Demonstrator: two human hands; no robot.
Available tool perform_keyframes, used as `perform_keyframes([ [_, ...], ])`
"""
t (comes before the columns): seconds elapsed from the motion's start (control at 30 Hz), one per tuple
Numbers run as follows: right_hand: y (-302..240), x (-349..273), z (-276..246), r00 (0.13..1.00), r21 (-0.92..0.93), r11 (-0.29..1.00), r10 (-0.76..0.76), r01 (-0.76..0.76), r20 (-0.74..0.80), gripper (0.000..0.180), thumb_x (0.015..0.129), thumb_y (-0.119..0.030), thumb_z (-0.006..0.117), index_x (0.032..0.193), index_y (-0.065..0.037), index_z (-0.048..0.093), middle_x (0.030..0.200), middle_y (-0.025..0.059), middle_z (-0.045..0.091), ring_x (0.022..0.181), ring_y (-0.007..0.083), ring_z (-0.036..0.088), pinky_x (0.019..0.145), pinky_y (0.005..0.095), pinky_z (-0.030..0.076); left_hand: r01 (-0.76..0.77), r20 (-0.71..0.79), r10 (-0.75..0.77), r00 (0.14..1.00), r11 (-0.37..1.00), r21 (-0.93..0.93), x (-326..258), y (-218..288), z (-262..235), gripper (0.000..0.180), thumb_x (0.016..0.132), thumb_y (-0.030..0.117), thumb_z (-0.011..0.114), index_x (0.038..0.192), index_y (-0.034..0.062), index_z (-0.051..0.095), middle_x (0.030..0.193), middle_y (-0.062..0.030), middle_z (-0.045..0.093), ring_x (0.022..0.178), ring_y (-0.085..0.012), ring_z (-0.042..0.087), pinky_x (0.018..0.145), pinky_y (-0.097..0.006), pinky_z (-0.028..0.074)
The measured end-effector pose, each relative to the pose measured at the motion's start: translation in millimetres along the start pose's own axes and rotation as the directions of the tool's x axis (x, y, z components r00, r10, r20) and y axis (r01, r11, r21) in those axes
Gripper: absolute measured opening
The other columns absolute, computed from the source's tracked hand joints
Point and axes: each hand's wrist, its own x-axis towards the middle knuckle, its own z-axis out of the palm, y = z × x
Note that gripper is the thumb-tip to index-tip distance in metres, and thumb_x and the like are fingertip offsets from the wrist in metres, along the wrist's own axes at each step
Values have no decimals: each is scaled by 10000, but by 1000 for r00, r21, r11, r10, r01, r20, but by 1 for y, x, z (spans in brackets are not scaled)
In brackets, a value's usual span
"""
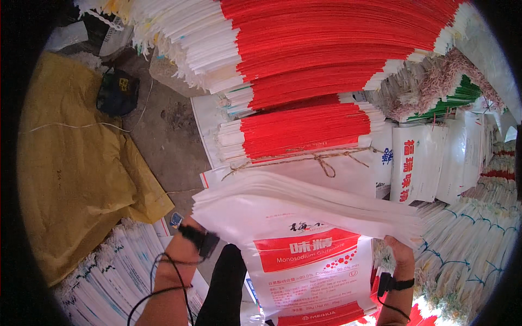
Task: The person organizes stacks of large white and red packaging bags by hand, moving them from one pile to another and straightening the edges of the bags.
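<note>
Between my hands a layered batch of white printed sacks (310,209) with red panels is held up, its upper edges fanned and sagging. My left hand (196,220) is closed on the batch's left edge, its fingers mostly hidden by the sacks. At the right edge my right hand (400,251) grips the sacks, with the fingers out of sight behind them. Just beyond lies a bundle of red-and-white folded sacks (304,130), with a brown twine (326,163) running along its near side, looped in a bow.
A tall pile of red-and-white sacks (348,38) rises at the back. On the left lies a yellow-brown woven sheet (70,163), with a dark cloth-like item (117,92) beside it. Tied sack bundles (467,244) fill the right side. More white sacks (128,277) lie at lower left.
</note>
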Motion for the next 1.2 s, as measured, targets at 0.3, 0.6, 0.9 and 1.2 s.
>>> perform_keyframes([
  [0.3,-23,76,31,997,-135,989,-71,66,-39,456,819,-130,741,1233,-10,592,1093,55,642,1009,196,598,905,345,496,-444,325,308,894,705,553,98,47,115,360,962,196,564,1264,4,604,1147,-137,681,1049,-242,660,947,-372,518],
  [0.6,-11,247,75,975,93,977,181,-194,132,584,842,-253,784,1321,-16,550,1108,85,667,1002,206,637,886,338,509,-241,105,219,970,920,308,109,40,74,413,979,321,542,1229,-3,594,1135,-118,676,985,-202,661,866,-324,540],
  [0.9,-3,257,66,990,-1,993,119,-120,75,571,851,-266,778,1316,-19,556,1105,80,671,989,192,639,886,330,510,-104,-10,115,993,926,362,79,16,75,555,904,278,729,1345,15,516,1203,-105,651,1072,-220,639,938,-366,517],
  [1.2,-65,179,84,964,-201,959,-230,201,-134,516,882,-209,729,1325,-19,544,1146,85,657,995,160,630,863,294,518,-150,-210,195,958,965,213,98,17,68,478,833,104,785,1255,19,579,1132,-85,681,988,-205,670,871,-363,553],
])
